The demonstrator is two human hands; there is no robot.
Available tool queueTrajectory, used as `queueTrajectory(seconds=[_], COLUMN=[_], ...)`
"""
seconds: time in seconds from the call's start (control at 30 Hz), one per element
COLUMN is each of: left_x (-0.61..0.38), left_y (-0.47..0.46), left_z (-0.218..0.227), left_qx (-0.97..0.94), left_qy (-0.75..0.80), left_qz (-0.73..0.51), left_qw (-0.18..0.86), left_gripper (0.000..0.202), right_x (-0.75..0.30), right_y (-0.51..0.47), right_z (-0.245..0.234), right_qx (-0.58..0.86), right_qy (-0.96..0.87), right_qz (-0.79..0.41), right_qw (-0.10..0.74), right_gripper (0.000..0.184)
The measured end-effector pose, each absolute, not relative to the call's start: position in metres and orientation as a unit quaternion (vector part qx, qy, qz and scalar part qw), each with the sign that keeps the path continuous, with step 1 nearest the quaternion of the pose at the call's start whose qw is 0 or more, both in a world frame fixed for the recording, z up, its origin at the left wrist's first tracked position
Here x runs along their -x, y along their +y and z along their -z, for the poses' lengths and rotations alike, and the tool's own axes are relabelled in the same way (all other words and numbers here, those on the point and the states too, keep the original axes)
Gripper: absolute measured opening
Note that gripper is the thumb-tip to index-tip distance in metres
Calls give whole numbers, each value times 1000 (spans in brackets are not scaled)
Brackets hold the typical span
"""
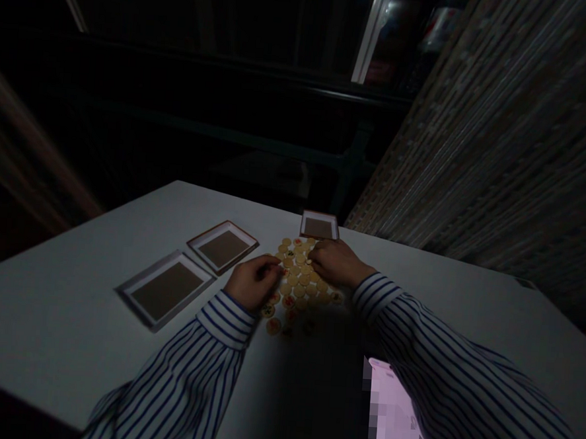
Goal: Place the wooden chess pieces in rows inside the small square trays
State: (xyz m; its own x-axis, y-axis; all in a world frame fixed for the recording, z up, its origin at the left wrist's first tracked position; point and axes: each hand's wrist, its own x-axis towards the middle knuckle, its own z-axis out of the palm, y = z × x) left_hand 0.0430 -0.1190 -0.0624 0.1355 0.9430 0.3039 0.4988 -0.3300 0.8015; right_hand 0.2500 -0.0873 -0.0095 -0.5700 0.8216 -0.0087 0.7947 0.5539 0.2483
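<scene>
A spread of round wooden Chinese chess pieces (299,291) lies on the white table, some showing red or black characters and many plain-faced. My left hand (252,282) is at the left edge of the spread, its fingers curled toward the thumb; what they hold, if anything, is hidden. Over the far right part of the pieces, my right hand (339,262) reaches in from the right with bent fingers closed at a chess piece (309,261). Both forearms wear blue-and-white striped sleeves. Pieces nearest me sit in dark shadow.
Two shallow box parts, one brown-rimmed (222,246) and one grey-rimmed (167,290), lie left of the pieces on the white table (96,260). A smaller open box (320,226) stands at the far edge. A lit, pixelated screen (398,411) is under my right forearm. String curtains (458,123) hang at right.
</scene>
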Motion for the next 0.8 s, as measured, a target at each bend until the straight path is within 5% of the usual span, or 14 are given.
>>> queueTrajectory(seconds=[0.23, 0.57, 0.8], left_x=[-44, -67, -92], left_y=[-120, -103, -98], left_z=[59, 41, 39], left_qx=[-697, -717, -550], left_qy=[510, 469, 427], left_qz=[-417, -401, -471], left_qw=[284, 324, 542], left_gripper=[31, 30, 28], right_x=[-257, -268, -264], right_y=[-86, -84, -97], right_z=[7, 7, 12], right_qx=[-475, -480, -441], right_qy=[878, 792, 766], right_qz=[-60, 293, 329], right_qw=[-3, -237, -333], right_gripper=[27, 25, 29])
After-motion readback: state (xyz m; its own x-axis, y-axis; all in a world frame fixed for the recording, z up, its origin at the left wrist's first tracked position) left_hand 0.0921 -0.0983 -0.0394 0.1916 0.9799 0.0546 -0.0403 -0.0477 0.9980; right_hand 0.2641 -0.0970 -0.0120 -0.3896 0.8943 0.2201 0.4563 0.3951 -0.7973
